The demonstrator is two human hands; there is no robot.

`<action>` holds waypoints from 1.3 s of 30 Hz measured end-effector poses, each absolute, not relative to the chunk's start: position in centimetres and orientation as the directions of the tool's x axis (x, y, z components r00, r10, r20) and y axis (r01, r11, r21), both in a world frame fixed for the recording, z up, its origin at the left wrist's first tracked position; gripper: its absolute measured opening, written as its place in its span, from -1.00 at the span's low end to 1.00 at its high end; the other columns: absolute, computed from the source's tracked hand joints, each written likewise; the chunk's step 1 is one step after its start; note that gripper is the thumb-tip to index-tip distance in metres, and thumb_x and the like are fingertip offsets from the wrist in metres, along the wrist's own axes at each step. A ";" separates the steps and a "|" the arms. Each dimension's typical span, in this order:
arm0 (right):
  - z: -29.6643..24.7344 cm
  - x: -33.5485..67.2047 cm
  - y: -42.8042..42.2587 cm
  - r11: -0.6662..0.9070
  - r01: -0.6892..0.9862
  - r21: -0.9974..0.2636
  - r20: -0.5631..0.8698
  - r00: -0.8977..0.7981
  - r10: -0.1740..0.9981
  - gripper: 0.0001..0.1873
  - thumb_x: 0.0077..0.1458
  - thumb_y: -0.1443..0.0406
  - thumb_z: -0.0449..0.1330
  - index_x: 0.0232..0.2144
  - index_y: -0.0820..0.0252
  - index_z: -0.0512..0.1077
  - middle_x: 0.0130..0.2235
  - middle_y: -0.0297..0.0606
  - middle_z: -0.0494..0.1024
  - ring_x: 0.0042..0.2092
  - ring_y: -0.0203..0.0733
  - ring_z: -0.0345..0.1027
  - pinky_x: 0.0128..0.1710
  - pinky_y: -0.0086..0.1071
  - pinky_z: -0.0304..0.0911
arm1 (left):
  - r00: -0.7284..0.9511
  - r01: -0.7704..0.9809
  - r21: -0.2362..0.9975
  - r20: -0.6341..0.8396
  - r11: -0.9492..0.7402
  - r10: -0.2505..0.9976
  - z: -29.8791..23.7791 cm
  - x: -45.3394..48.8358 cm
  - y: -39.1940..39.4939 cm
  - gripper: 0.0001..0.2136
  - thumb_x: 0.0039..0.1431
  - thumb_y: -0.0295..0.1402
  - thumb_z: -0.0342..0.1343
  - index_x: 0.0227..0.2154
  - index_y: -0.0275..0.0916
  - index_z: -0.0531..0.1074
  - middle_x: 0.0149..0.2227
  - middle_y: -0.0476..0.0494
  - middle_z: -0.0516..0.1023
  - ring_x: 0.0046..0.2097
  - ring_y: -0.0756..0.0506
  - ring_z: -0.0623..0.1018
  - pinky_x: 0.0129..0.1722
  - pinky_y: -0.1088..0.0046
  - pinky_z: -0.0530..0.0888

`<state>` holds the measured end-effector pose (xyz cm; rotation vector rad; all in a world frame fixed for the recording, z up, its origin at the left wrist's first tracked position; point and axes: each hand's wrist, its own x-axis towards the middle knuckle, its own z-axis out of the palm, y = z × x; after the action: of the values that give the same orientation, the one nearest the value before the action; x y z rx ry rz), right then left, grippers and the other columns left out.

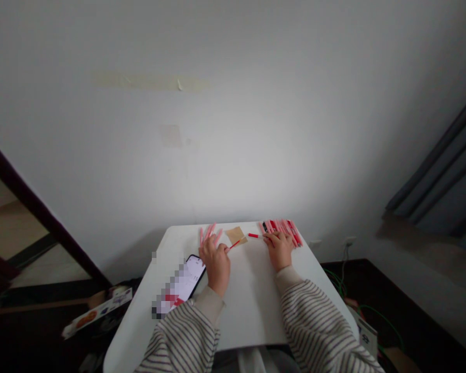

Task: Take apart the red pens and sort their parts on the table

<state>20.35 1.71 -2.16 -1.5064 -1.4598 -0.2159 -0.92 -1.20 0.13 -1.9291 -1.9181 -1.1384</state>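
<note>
My left hand [216, 261] is over the left part of the white table [252, 295], its fingers closed on a thin red stick [235, 244] that looks like a pen refill. The stick points right, over a brown square of paper [235, 233]. Across from it, my right hand [279, 251] pinches a slim red and white pen-like piece [253, 235], whose red end faces left. Several pink pens [201, 235] lie just beyond my left fingers, partly hidden. Behind my right hand is a row of pink and red pens [296, 234].
A phone [186, 280] with a lit screen lies left of my left hand, partly blurred out. The table's far edge is close to the wall [233, 129]. Green cables [336, 280] and boxes are on the floor to the right, and a dark curtain [442, 181] hangs there.
</note>
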 end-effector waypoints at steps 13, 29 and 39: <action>-2.4 21.2 1.9 0.129 0.881 -0.455 0.713 0.274 0.646 -0.87 0.08 0.24 0.21 -0.33 0.01 0.57 -0.12 -0.20 0.43 -0.01 0.01 0.04 -0.06 -0.09 -0.09 | -0.030 0.912 0.328 0.651 -0.245 0.758 0.3 -0.9 -1.5 -0.88 0.09 -0.39 0.07 -0.48 -0.17 0.50 0.12 -0.15 0.33 0.26 -0.27 0.16 0.20 0.02 0.16; -1.9 20.1 1.6 0.329 0.874 -0.358 0.750 0.059 0.659 -0.84 0.04 0.33 0.27 -0.34 -0.09 0.57 -0.17 -0.28 0.47 -0.04 -0.05 0.10 -0.07 -0.18 -0.03 | 0.014 0.899 0.313 0.680 -0.307 0.733 -0.5 -0.4 -1.1 -0.82 0.19 -0.43 -0.06 -0.44 -0.22 0.43 0.07 -0.26 0.35 0.15 -0.23 0.29 0.10 0.00 0.27; -1.8 19.6 1.4 0.431 0.834 -0.345 0.726 -0.054 0.685 -0.86 0.06 0.30 0.27 -0.31 -0.08 0.58 -0.24 -0.28 0.48 -0.08 -0.09 0.16 -0.08 -0.21 0.03 | 0.009 0.855 0.364 0.702 -0.369 0.712 -0.9 0.0 -1.0 -0.88 0.18 -0.43 -0.04 -0.36 -0.24 0.40 0.01 -0.28 0.34 0.11 -0.24 0.31 0.05 0.01 0.32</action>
<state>19.61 1.37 -1.76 -1.3067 -1.7888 -0.2078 0.03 -0.98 -0.92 -2.1058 -1.6587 -1.2914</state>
